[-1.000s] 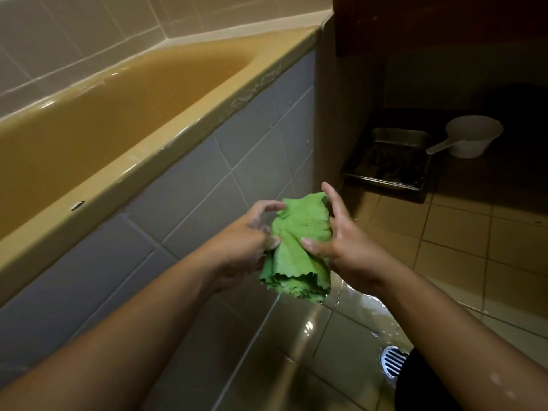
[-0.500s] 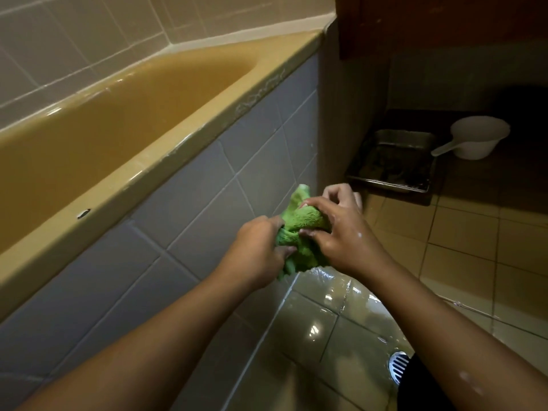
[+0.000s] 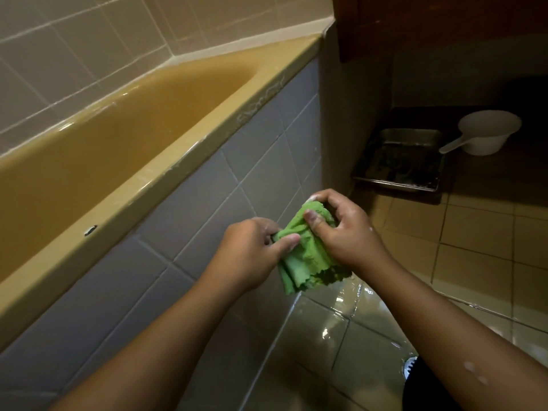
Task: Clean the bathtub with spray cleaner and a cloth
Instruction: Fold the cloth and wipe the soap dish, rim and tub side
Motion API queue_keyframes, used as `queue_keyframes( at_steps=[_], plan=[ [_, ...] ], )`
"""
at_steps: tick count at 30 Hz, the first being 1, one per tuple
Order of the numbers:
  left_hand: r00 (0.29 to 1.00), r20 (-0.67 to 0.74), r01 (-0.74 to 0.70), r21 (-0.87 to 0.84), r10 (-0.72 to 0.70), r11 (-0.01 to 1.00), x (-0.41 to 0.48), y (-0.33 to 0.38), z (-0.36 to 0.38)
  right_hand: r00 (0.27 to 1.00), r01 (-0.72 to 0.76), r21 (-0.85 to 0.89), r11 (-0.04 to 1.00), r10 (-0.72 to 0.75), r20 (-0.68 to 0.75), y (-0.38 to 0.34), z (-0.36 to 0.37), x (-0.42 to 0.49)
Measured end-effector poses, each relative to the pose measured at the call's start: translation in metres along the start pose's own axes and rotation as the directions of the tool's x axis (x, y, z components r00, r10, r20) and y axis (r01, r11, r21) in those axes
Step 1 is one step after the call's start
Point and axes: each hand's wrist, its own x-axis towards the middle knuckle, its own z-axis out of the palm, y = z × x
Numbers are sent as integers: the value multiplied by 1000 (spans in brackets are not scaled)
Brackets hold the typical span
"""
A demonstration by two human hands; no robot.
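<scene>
A green cloth [image 3: 308, 262] hangs bunched between both hands, over the wet floor beside the tub. My left hand [image 3: 252, 253] grips its left side, thumb pressed on the fabric. My right hand [image 3: 347, 229] curls over the top of the bundle, fingers wrapped around it. The mustard-yellow bathtub [image 3: 184, 161] runs along the left, its rim above a grey tiled side panel. No spray bottle is in view.
A metal tray [image 3: 397, 161] and a white plastic dipper [image 3: 486, 132] sit on the floor in the far right corner. A floor drain [image 3: 410, 366] shows near my right forearm. The floor tiles [image 3: 341, 330] under the cloth are wet and shiny.
The cloth was spread flat between my hands, then squeezed into a tight bundle; now its lower edge hangs loose again and both hands sit slightly lower.
</scene>
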Motion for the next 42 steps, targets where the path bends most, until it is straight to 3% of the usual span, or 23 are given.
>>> queue_keyframes(
  at_steps=[2,4,7,9,12,19,25,27,30,35,38,39,42],
  plan=[
    [999,-28,35,31,-35,999,-2,3,6,995,-52,141,989,63,-79,-2,5,4],
    [995,37,98,-3,-97,995,-4,2,22,982,-142,226,964,166,-90,5,12,4],
    [970,188,153,11,-152,988,-9,-9,49,950,-312,-68,948,313,11,48,23,-16],
    [957,243,158,21,-158,987,-12,-16,65,879,-402,-279,872,453,149,75,25,-33],
    [937,323,127,49,-136,991,-16,-19,92,799,-473,-347,810,560,219,93,27,-42],
    [889,412,184,83,-202,979,-11,-24,160,678,-520,-595,613,720,149,145,36,-67],
    [845,446,327,7,-295,945,-15,-38,200,546,-563,-743,361,838,-7,194,46,-99],
    [839,446,345,7,-311,939,-15,-43,206,544,-625,-677,389,839,-20,204,51,-108],
    [825,458,382,-19,-332,924,-13,-52,208,607,-683,-502,530,794,12,206,52,-110],
    [816,430,447,-47,-386,893,-5,-56,191,674,-738,-65,671,738,-33,166,38,-83],
    [801,459,523,-226,-384,822,4,-44,171,699,-699,198,687,715,-16,130,29,-56],
    [812,458,545,-371,-362,752,7,-42,167,718,-676,261,689,696,21,116,25,-49],
    [817,491,575,-741,-304,347,16,-30,149,805,-588,366,722,566,177,86,13,-37]
  ],
)
